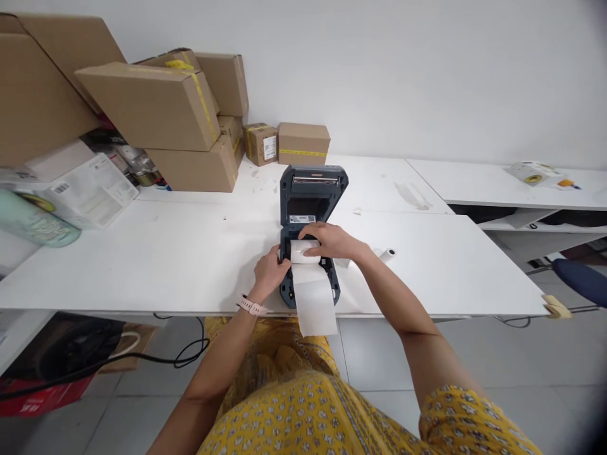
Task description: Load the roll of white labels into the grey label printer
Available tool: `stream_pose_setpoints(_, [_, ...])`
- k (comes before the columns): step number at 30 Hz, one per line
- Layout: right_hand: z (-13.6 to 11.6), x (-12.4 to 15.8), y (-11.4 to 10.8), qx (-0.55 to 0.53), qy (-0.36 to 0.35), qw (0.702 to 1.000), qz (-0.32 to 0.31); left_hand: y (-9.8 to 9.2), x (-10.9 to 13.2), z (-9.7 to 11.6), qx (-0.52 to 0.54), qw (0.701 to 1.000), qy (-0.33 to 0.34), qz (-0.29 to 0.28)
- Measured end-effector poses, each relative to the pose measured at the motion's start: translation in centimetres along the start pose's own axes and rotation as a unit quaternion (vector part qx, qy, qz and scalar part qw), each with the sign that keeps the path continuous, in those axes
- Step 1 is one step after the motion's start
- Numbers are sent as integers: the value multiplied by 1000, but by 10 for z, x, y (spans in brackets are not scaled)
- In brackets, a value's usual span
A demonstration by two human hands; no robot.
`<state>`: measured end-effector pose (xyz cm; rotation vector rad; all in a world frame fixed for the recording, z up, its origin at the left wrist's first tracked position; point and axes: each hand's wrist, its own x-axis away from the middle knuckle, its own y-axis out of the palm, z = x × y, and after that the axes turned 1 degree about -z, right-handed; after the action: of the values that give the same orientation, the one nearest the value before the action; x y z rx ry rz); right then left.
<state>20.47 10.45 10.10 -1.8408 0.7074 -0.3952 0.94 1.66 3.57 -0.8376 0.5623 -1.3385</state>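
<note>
A dark grey label printer (310,207) stands near the front edge of the white table with its lid tipped up. Inside its bay sits a roll of white labels (298,254). From the roll, a loose strip (315,302) runs toward me over the printer's front and hangs past the table edge. My right hand (328,240) is closed over the roll, its thumb and fingers on top and at the right side. My left hand (271,273) grips the printer's left side, thumb at the inner edge by the roll. Its other fingertips are partly hidden.
Cardboard boxes (156,107) are stacked at the back left, with two smaller boxes (303,142) by the wall. A mint-green bottle (40,221) lies at the far left. Right of the printer, a thin white roll (387,255) rests behind my right forearm.
</note>
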Motion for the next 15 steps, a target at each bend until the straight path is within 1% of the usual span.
stream_pose_setpoints(2, [11, -11, -10, -38, -4, 999, 14, 2, -1, -2, 4, 1000, 2, 3])
stream_pose_setpoints(6, [30, -28, -24, -142, 13, 987, 73, 2, -1, -3, 7, 1000, 3, 6])
stream_pose_setpoints(10, [42, -39, -27, -132, 23, 987, 87, 1, 1, -2, 21, 1000, 5, -1])
stream_pose_setpoints(13, [46, -42, -25, -122, 27, 989, 74, 1, 1, -3, 29, 999, 13, -2])
stream_pose_setpoints(15, [44, -41, -22, -120, 15, 992, 34, 1, 1, -3, 32, 999, 20, -2])
